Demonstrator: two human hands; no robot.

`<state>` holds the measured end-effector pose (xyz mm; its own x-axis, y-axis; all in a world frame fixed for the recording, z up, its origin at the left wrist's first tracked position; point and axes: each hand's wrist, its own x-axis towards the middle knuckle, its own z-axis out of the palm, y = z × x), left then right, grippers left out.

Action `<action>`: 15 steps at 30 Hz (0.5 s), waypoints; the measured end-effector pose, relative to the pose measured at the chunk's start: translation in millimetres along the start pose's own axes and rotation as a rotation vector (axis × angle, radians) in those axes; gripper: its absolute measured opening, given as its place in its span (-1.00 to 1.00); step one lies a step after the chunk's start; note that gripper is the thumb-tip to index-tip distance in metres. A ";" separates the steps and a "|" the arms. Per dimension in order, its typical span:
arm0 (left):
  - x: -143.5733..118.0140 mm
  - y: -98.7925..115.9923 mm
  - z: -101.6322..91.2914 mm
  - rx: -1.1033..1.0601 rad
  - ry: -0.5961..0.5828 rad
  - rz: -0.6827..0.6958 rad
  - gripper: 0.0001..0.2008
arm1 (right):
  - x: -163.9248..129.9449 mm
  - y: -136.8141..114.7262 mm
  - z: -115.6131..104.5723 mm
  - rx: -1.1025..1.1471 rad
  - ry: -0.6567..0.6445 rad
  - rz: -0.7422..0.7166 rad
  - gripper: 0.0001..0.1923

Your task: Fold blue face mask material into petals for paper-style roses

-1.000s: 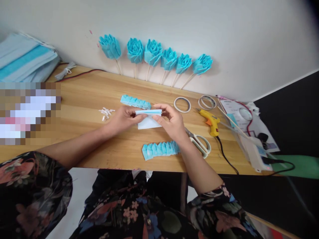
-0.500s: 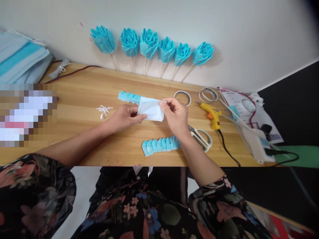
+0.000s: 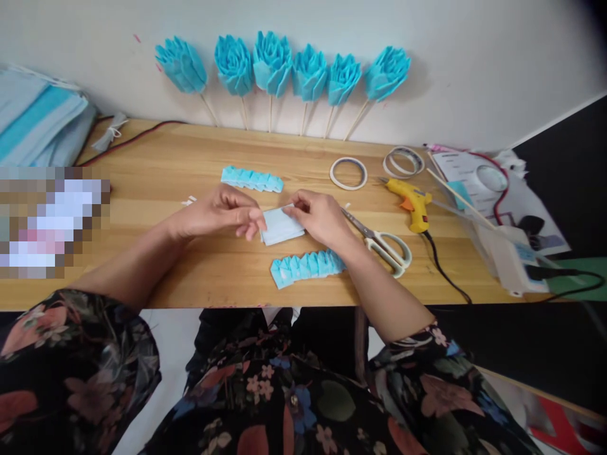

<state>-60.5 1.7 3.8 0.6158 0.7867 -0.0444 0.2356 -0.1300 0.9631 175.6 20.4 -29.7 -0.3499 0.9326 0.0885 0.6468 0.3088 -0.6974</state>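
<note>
A small folded piece of pale blue non-woven fabric [image 3: 283,226] lies low over the middle of the table. My right hand [image 3: 318,218] pinches its upper right corner between thumb and fingers. At its left edge is my left hand [image 3: 220,213], fingers loosely bent and apart; whether a fingertip touches the fabric is hard to tell. Behind the hands lies a pleated blue strip [image 3: 252,179]. A second pleated strip [image 3: 306,268] is closer to the table's front edge, its right end partly covered by my right forearm.
Scissors [image 3: 379,243] lie right of my right hand, near a yellow glue gun [image 3: 411,203] with a cord. Tape rolls [image 3: 348,174] sit behind. Several blue fabric flowers [image 3: 272,63] on sticks lean against the wall. Folded fabric [image 3: 42,120] is piled at left, a power strip [image 3: 509,265] at right.
The fabric piece has come down and toward me, its visible face now smaller. My left hand has loosened from its left edge. The camera view has shifted slightly.
</note>
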 end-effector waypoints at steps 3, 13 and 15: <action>3.7 -7.4 5.1 0.016 0.232 0.019 -0.59 | 0.0 -3.3 0.0 -0.096 0.010 0.002 -0.86; 14.9 -28.4 19.3 0.031 0.338 -0.009 -0.58 | 1.3 4.4 -0.8 -0.007 0.154 -0.182 -0.79; 14.6 -27.9 20.1 0.017 0.349 0.003 -0.60 | 2.3 5.3 -1.0 0.081 0.245 -0.214 -0.81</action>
<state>-42.9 4.7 -29.0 0.3228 0.9449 0.0550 0.2483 -0.1407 0.9584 178.9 24.4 -32.5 -0.2924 0.8686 0.4001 0.5171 0.4956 -0.6979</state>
